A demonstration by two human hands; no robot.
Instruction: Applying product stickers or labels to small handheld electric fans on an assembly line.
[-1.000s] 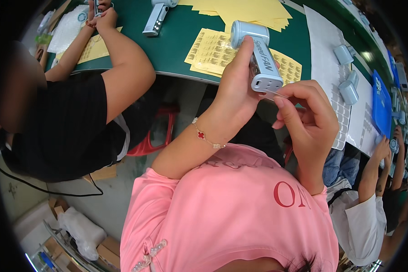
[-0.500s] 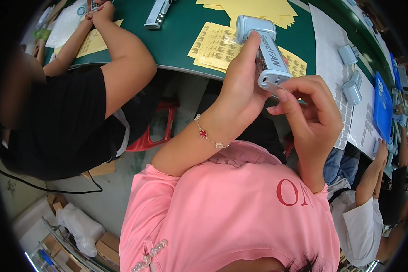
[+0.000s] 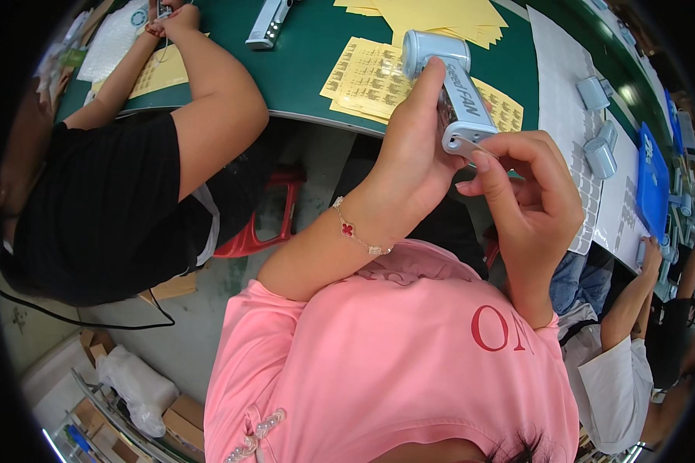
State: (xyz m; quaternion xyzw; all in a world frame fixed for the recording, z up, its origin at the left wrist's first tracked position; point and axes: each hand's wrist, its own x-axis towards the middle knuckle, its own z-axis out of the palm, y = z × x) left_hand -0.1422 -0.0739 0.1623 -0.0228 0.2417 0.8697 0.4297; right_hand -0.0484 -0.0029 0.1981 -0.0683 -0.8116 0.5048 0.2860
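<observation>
A light blue handheld fan (image 3: 466, 100) is held up over the near edge of the green table (image 3: 309, 77) by the left hand (image 3: 418, 131). Its handle is wrapped by the left fingers, with the thumb laid along one side. The round head is pointed away from the body, and the flat bottom end is turned toward the right hand (image 3: 547, 185). A thin pale string (image 3: 472, 144) is pinched between the right thumb and pointer finger, just by that bottom end; whether it is joined to the fan cannot be told. Yellow sticker sheets (image 3: 367, 73) are spread on the table beyond the left hand, and blank yellow sheets (image 3: 455, 15) are piled farther back. Another fan (image 3: 269, 25) is laid on the table to the left. On the right, two light blue fans (image 3: 601, 156) are set on long white paper (image 3: 557, 77), near a blue tray (image 3: 651, 185). At the far left, something small is held by a co-worker (image 3: 116, 204) in black.
</observation>
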